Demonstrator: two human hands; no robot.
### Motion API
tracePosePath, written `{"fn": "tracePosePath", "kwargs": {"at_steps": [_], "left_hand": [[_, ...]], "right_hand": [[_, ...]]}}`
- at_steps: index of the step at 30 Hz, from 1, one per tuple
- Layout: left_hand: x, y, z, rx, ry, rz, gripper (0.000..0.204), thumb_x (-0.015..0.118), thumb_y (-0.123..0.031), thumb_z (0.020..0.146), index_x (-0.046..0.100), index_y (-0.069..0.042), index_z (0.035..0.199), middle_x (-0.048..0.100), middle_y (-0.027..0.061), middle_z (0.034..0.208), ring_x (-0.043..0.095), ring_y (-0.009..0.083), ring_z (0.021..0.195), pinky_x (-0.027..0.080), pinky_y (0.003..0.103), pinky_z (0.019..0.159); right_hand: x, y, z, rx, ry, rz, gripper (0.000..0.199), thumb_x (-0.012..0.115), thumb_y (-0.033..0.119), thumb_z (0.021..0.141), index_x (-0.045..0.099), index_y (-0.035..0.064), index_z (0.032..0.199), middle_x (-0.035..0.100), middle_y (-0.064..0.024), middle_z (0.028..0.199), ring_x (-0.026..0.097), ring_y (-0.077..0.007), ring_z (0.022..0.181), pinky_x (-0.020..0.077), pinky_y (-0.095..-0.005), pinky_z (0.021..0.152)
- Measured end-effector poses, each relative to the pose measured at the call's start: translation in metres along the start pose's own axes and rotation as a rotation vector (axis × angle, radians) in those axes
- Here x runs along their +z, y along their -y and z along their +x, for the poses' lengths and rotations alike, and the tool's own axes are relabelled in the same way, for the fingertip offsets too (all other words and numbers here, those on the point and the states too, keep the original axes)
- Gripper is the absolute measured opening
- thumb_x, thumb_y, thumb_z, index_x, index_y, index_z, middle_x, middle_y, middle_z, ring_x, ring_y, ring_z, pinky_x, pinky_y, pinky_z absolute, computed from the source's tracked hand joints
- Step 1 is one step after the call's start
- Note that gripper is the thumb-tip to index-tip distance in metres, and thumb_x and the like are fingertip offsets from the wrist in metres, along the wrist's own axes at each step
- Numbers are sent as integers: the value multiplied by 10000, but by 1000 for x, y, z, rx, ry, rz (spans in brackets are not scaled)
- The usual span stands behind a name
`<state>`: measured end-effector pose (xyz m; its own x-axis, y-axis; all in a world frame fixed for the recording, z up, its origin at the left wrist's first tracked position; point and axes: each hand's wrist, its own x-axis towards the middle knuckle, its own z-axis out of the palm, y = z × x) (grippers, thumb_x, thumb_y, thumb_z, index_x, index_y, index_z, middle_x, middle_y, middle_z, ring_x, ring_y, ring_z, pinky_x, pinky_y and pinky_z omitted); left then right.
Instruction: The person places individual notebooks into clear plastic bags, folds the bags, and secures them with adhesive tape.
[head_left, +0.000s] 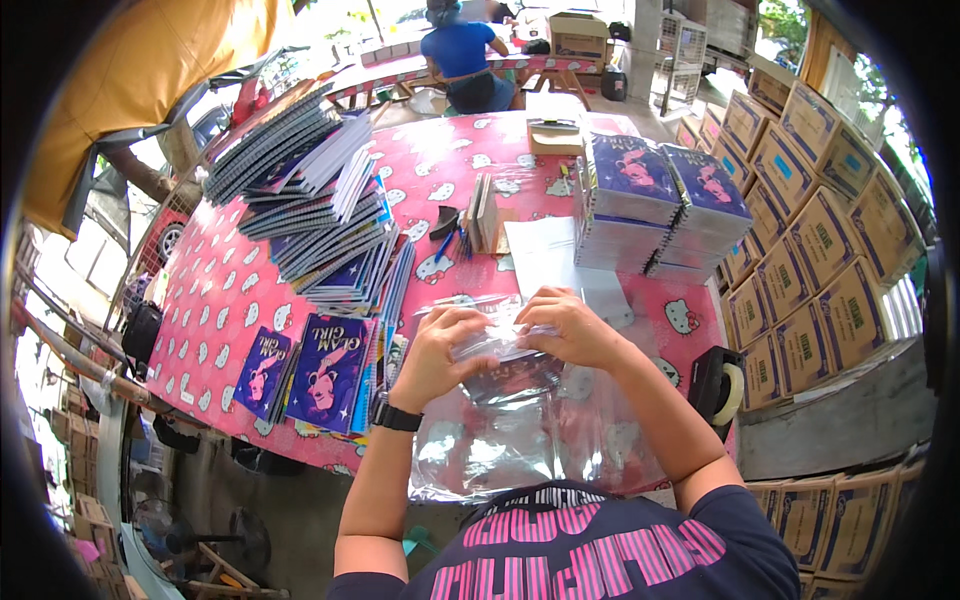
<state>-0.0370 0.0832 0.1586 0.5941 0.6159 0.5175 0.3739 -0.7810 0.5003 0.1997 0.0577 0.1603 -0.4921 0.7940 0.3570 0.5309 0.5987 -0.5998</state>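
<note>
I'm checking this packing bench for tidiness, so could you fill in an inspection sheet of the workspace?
Surface: table with a pink patterned cover, mostly crowded.
Job's things: clear plastic bags at the near edge; both hands work a dark item inside the top one.
Clutter: fanned spiral notebooks, two purple notebook stacks, flat purple notebooks, white sheet, pens, tape dispenser.
Grips: left hand and right hand both pinch the plastic.
Cables: nothing seen.
Surroundings: stacked cardboard boxes on the right; a seated person in blue at a far table.
</note>
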Motion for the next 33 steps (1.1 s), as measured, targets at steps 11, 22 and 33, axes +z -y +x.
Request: {"fn": "tracePosePath", "kwargs": {"at_steps": [11,22,33], "left_hand": [[9,1,-12,42,-127,128,114,679,-69,734,659,-30,840,615,74,806,582,255,792,483,349,695],[3,-2,11,-91,-23,374,594,707,-283,735,504,-90,1259,590,88,779,580,259,775,454,399,683],[13,45,14,-253,34,-218,217,697,-258,796,715,-76,913,654,96,811,598,213,787,469,324,702]], "right_hand": [[17,10,4,-42,-158,-165,121,622,56,730,592,26,843,571,-104,837,543,-305,864,451,-392,763],[-1,5,27,298,183,-274,211,647,225,777,592,30,838,614,-157,836,573,-333,872,452,-415,767],[8,-6,46,413,-17,43,259,733,233,751,662,17,876,643,-97,818,582,-173,774,462,-312,691]]}}
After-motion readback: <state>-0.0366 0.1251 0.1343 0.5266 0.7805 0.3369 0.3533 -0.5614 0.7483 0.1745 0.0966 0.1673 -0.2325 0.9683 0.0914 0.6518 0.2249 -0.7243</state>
